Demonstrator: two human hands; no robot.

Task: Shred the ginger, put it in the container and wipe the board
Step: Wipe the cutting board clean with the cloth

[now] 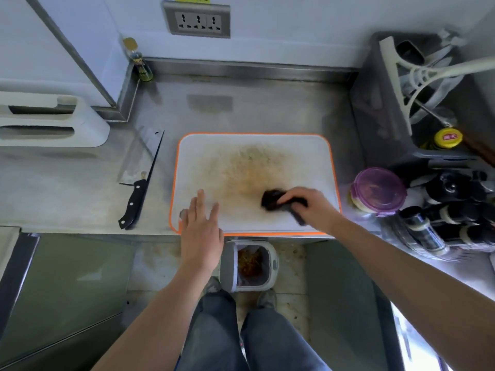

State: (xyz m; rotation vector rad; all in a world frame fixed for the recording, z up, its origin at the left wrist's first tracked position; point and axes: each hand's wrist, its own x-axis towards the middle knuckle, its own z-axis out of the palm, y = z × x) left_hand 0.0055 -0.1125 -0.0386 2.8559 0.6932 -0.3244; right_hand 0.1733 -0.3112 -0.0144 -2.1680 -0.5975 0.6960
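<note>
Head view: dark cloth (pixel 271 200) lies under right hand (pixel 314 207) fingers (pixel 290 196) (on board (pixel 294 151)).

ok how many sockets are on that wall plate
3, side by side in the grey wall plate above the counter: left socket, middle socket, right socket. None hidden.

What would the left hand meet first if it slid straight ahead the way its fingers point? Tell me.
Nothing on the board: the left hand points across its stained middle, well left of the cloth. Past the far rim, seemingly only bare counter.

orange-rimmed white board (pixel 308 156) — dark cloth (pixel 276 200)
</note>
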